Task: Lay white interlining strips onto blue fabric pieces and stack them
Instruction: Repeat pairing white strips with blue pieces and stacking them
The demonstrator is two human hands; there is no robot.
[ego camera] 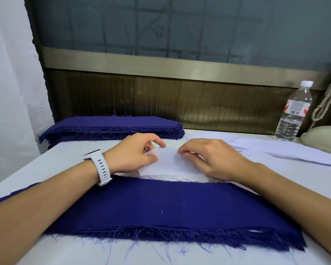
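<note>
At mid-worktop, just beyond the near blue piece, both hands meet on one white strip (168, 160). The left hand (136, 152) pinches the strip's left end between thumb and forefinger, with the other fingers curled behind. The right hand (208, 159) has its fingers bent down onto the strip's right part, with the thumb tip against the fingertips so that it nips the cloth. The strip lies flat on the worktop (46, 161) between the two hands, and its near long edge runs just beside the frayed far edge of the blue piece (161, 207); I cannot tell whether the two overlap.

The blue piece stretches lengthwise along the near edge, with both forearms crossing over it and loose threads trailing from its near side. A sliver of white peeps out at its near right corner. A white watch (100, 166) sits on the left wrist.

At the far left corner rests a thick blue stack (113, 127) with ragged edges. Toward the far right, loose strips (275, 148) lie fanned over each other. Beyond them, near the far right corner, a clear bottle (294, 111) stands upright with its cap on.
</note>
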